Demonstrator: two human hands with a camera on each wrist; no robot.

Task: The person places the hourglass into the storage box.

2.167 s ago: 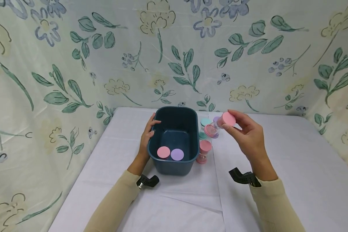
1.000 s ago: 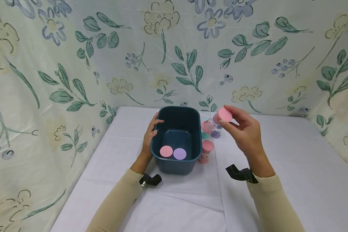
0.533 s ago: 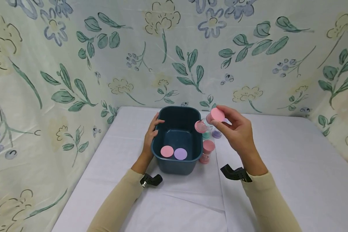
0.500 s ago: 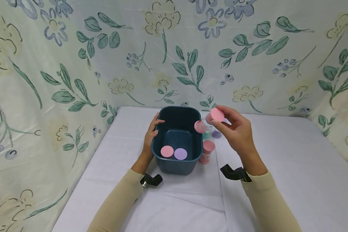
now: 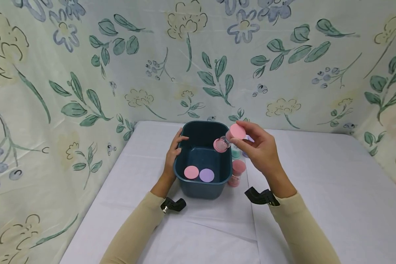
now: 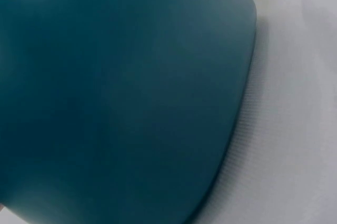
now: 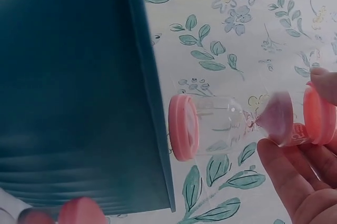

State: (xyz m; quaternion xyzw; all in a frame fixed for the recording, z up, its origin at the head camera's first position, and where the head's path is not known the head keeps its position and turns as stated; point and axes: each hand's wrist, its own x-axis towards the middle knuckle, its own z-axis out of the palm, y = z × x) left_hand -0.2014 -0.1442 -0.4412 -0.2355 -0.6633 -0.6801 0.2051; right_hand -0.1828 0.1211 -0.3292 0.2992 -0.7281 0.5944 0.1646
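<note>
Pink hourglass [image 5: 229, 137] is tilted at the right rim of the blue bin [image 5: 202, 190], one end pinched by the right hand [image 5: 262, 148]; the left hand [image 5: 171, 157] grips the opposite rim, fingers over it.

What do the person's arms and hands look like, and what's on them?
The left sleeve and right sleeve are long and beige. Each wrist has a black, bent gadget: the left gadget and the right gadget. The left hand and right hand wear no gloves.
</note>
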